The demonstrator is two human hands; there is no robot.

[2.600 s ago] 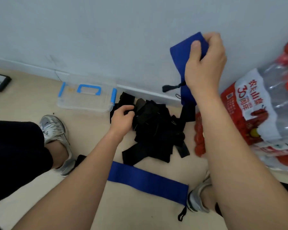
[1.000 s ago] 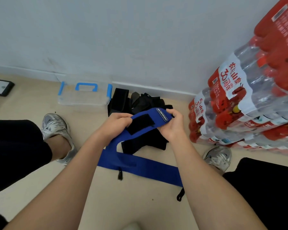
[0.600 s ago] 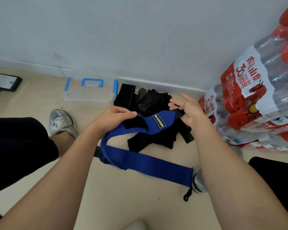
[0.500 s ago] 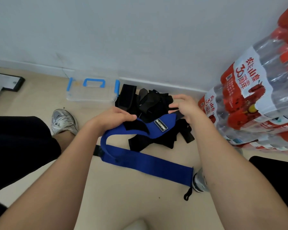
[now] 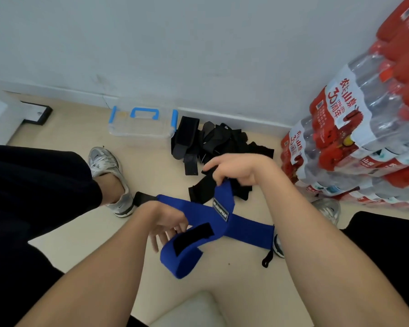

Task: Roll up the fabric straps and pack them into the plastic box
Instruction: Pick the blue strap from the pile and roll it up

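Head camera: a seated person works a blue strap [image 5: 182,260] above a beige floor [image 5: 222,279], holding it slantwise between both hands. The right hand [image 5: 240,169] pinches the strap's upper end between thumb and curled fingers, with the index finger stretched out to the left. The left hand [image 5: 167,220] lies at the lower end, where the strap folds back on itself and shows a black fastening patch. Its fingers are spread and nearly straight against the fabric (the thumb is hidden, so a firm grip cannot be confirmed).

A second blue strap [image 5: 250,228] lies flat on the floor beneath, crossing under the held one. A heap of black straps [image 5: 217,142] sits loose by the wall. Just to its left stands the clear plastic box [image 5: 139,134], with its blue handle and latches. Shrink-wrapped packs of bottled water [image 5: 354,142] are stacked at right, and a grey sneaker [image 5: 109,168] rests near the box.
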